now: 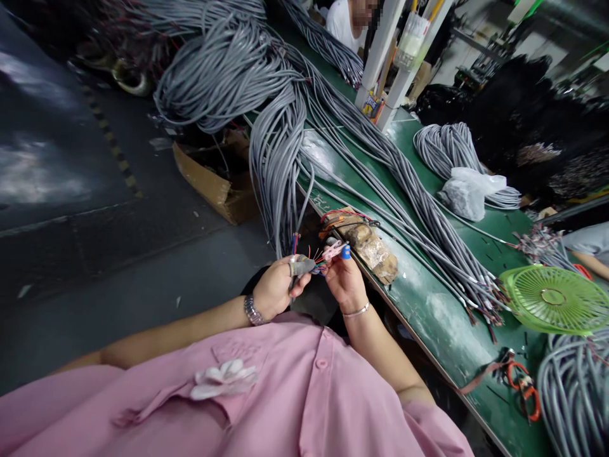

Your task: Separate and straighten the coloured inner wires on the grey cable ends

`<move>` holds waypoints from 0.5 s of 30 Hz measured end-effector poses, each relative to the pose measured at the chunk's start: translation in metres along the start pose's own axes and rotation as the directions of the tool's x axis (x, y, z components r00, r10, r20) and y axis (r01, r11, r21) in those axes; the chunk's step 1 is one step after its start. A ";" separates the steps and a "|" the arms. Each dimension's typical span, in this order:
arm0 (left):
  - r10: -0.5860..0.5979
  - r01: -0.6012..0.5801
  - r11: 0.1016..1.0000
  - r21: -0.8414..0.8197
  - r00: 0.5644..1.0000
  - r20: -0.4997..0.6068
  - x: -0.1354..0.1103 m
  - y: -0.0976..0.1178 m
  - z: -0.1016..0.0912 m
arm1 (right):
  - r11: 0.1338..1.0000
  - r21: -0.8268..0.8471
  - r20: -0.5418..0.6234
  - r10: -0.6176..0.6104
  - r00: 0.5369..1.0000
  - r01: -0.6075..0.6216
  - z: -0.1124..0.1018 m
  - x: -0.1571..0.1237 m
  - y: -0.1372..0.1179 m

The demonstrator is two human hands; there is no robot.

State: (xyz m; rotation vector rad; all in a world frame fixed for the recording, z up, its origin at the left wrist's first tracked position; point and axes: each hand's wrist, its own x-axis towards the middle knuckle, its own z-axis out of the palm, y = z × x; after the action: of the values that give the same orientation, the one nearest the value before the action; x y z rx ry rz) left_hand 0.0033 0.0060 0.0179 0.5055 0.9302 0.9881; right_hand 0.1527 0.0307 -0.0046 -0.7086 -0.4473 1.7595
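Note:
My left hand (278,284) is closed around the end of a grey cable, with a grey covering on its thumb or finger. Thin coloured wires (320,261), among them red, green and blue, fan out from there towards the other hand. Facing it, my right hand (346,282) pinches these wires near a small pinkish-white piece (333,250) that I cannot identify. Blue tape or a blue cover (346,252) wraps one of its fingertips. Just left of the wires hangs a thick bundle of grey cables (278,152) over the table edge.
Long grey cables (394,168) lie across the green table (428,317). Close to my right hand is a taped brown block (366,244). A green fan (554,297) and orange-handled scissors (523,387) are at the right. A cardboard box (204,181) stands on the floor; other people sit across the table.

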 end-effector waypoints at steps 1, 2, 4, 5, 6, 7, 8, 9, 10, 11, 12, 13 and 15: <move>-0.005 0.005 1.000 0.011 1.000 -0.004 0.001 -0.001 0.000 | 1.000 -0.009 -0.009 -0.006 1.000 0.006 0.000 0.000 0.001; -0.009 0.010 1.000 0.020 1.000 -0.009 0.002 -0.002 0.000 | 1.000 -0.017 -0.015 -0.010 1.000 0.010 -0.001 0.001 0.001; -0.016 0.016 0.999 0.033 1.000 -0.013 0.002 -0.003 0.000 | 1.000 -0.022 -0.023 -0.010 1.000 0.010 -0.001 0.001 0.003; -0.015 0.016 0.999 0.038 1.000 -0.014 0.001 -0.003 0.001 | 1.000 -0.019 -0.025 -0.004 1.000 0.004 -0.002 0.000 0.003; -0.010 0.010 0.999 0.043 1.000 -0.014 0.000 -0.003 0.001 | 1.000 -0.012 -0.027 0.004 1.000 -0.005 -0.002 0.000 0.003; 0.000 0.000 0.999 0.047 1.000 -0.014 -0.001 -0.002 0.001 | 1.000 -0.004 -0.029 0.012 1.000 -0.012 -0.002 -0.001 0.004; 0.015 -0.015 0.999 0.051 1.000 -0.015 -0.003 -0.002 0.001 | 1.000 0.004 -0.030 0.018 0.999 -0.018 -0.002 -0.001 0.003; 0.033 -0.032 0.998 0.056 0.999 -0.016 -0.004 -0.002 0.001 | 1.000 0.010 -0.030 0.021 0.999 -0.020 -0.001 -0.002 0.003; 0.050 -0.049 0.997 0.061 0.999 -0.018 -0.006 -0.003 0.000 | 1.000 0.012 -0.029 0.020 0.999 -0.020 0.000 -0.003 0.002; 0.065 -0.063 0.996 0.064 0.998 -0.020 -0.007 -0.003 -0.001 | 1.000 0.008 -0.028 0.018 0.999 -0.018 0.002 -0.003 0.001; 0.075 -0.074 0.995 0.067 0.997 -0.020 -0.009 -0.003 -0.001 | 1.000 -0.002 -0.029 0.016 0.999 -0.016 0.004 -0.004 -0.001; 0.084 -0.082 0.994 0.066 0.996 -0.022 -0.010 -0.004 -0.002 | 1.000 -0.018 -0.032 0.012 0.999 -0.012 0.005 -0.004 -0.002; 0.101 -0.099 0.994 0.051 0.995 -0.026 -0.012 -0.004 -0.003 | 0.998 -0.060 -0.043 -0.006 0.999 0.003 0.009 -0.005 -0.004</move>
State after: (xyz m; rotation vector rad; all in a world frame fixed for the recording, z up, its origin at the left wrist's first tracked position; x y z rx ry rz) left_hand -0.0002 -0.0066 0.0190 0.5852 0.9643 1.0672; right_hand 0.1512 0.0273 0.0057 -0.7854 -0.4736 1.7294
